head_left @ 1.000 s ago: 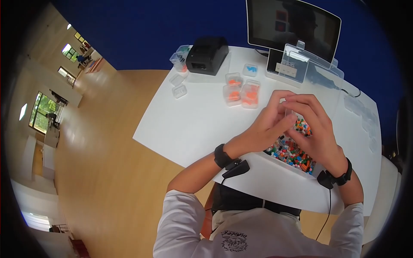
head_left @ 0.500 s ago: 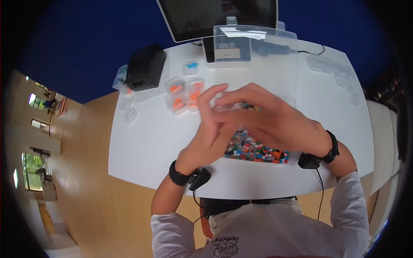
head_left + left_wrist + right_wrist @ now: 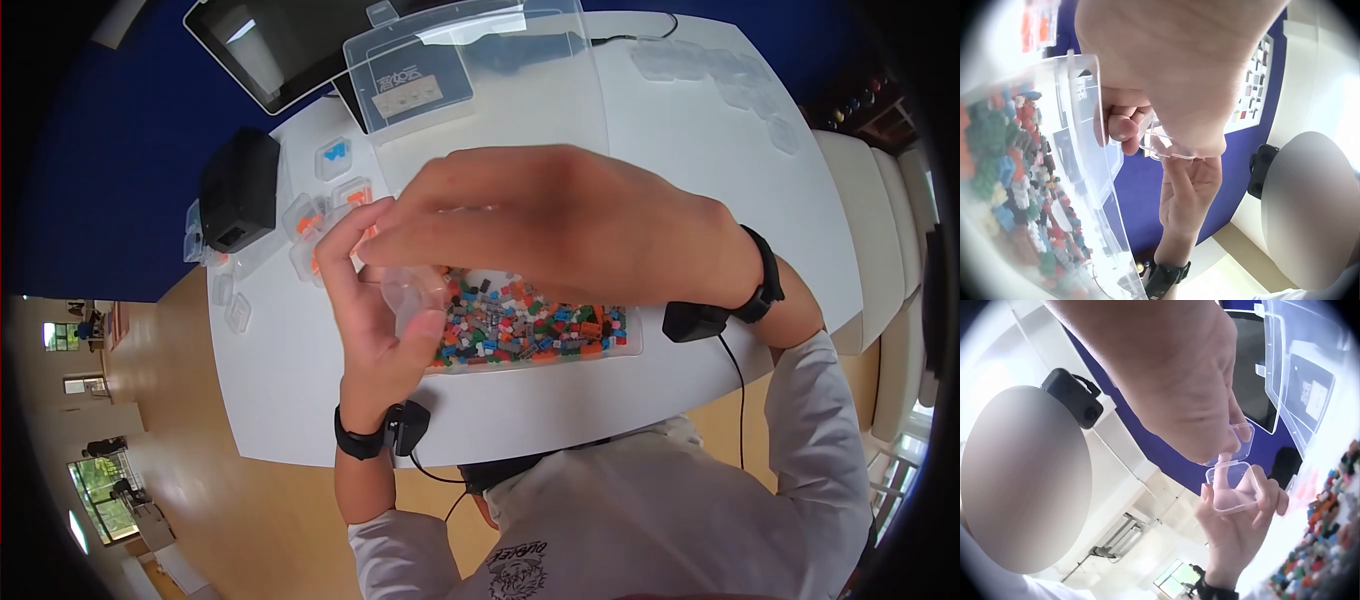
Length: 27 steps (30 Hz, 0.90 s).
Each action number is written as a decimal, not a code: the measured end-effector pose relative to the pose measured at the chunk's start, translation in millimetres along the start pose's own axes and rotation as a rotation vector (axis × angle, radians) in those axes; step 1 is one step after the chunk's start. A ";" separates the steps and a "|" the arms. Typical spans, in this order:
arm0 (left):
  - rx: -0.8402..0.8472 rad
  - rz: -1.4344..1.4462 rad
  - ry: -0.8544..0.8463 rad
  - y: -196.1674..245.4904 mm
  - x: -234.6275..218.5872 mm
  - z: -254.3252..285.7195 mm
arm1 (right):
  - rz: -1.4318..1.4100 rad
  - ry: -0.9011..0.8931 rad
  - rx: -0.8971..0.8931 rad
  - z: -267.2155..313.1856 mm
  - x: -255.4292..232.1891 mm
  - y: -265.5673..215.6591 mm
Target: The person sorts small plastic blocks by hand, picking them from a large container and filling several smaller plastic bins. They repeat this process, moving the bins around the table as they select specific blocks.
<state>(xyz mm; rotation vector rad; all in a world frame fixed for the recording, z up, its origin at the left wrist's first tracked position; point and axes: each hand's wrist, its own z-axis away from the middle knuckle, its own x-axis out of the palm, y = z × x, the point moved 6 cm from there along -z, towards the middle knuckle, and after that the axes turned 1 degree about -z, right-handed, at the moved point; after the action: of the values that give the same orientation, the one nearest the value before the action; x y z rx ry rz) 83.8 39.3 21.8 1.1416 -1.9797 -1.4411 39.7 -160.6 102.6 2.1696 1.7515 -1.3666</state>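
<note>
A small clear plastic box [image 3: 412, 292] is between both hands; in the right wrist view its lid [image 3: 1242, 445] stands swung up from the box body [image 3: 1235, 487]. My left hand [image 3: 375, 335] grips the body with thumb and fingers. My right hand [image 3: 560, 225] reaches across from the right, and its fingertips pinch the lid in the right wrist view. No piece can be made out inside the small box. Below the hands lies a large clear bin of many small coloured bricks [image 3: 530, 335], partly hidden by the right hand.
Small boxes with orange pieces [image 3: 303, 222] and one with blue pieces [image 3: 335, 157] stand at the left, beside a black device [image 3: 240, 190]. The bin's raised clear lid [image 3: 530, 60] leans near a monitor [image 3: 270, 50]. Several clear boxes [image 3: 735, 80] line the back right.
The head view has shifted and come closer to the hands. The hands have drawn slightly apart at the palms, and the small clear box shows more plainly between them.
</note>
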 end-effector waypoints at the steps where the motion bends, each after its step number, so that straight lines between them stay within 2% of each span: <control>1: -0.009 0.003 -0.004 0.6 1.5 -1.0 | -0.013 -0.021 0.014 -1.4 0.3 1.2; 2: 0.035 0.027 -0.009 4.1 2.3 -1.8 | -0.016 -0.016 0.019 -2.2 2.1 5.9; 4: 0.077 0.051 -0.019 3.8 3.8 -0.7 | 0.089 0.169 -0.050 -2.9 -4.5 13.3; 5: 0.115 0.052 -0.008 1.2 4.7 2.4 | 0.087 0.171 -0.046 -2.4 -2.1 17.2; 7: 0.150 0.051 -0.001 2.3 2.4 3.3 | -0.338 0.240 0.320 4.3 3.8 47.8; 9: 0.215 -0.119 -0.233 8.4 8.5 -1.4 | -0.441 0.261 0.374 10.7 15.7 60.8; 10: 0.087 -0.097 -0.184 7.9 9.4 -1.4 | -0.444 0.294 0.379 12.4 20.6 65.4; 13: 0.045 -0.251 -0.208 7.6 11.0 -4.5 | -0.399 0.306 0.362 17.0 25.6 73.5; 15: -0.005 -0.237 -0.182 5.4 9.7 -5.6 | -0.353 0.289 0.337 17.6 21.8 73.1; 17: 0.029 -0.315 -0.115 7.8 3.5 -7.8 | -0.300 0.192 0.504 19.1 15.3 75.6; 19: 0.046 -0.417 -0.114 8.3 -6.3 -9.0 | -0.373 0.192 0.549 23.0 14.9 77.7; 21: 0.010 -0.457 0.127 -0.6 -26.3 -9.3 | -0.446 0.191 0.592 24.3 15.2 78.1; 22: 0.001 -0.481 0.235 -1.3 -31.9 -10.1 | -0.323 -0.016 0.563 21.5 23.1 71.5; 23: 0.000 -0.482 0.238 -1.4 -33.8 -11.5 | -0.199 -0.220 0.530 21.9 32.2 65.4; 24: 0.006 -0.584 0.293 0.3 -39.0 -11.6 | -0.200 -0.222 0.528 26.1 37.5 62.7; 26: 0.007 -0.684 0.348 -0.3 -46.2 -10.5 | -0.058 -0.485 0.325 34.9 64.2 47.6; 27: 0.006 -0.686 0.352 -0.6 -45.7 -10.2 | -0.059 -0.487 0.322 35.4 67.5 47.1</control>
<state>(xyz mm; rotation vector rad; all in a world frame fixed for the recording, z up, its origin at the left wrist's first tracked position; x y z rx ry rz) 117.4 70.8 30.3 2.0440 -1.4051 -1.3866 55.0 -144.1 15.9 1.6961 1.4988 -2.0937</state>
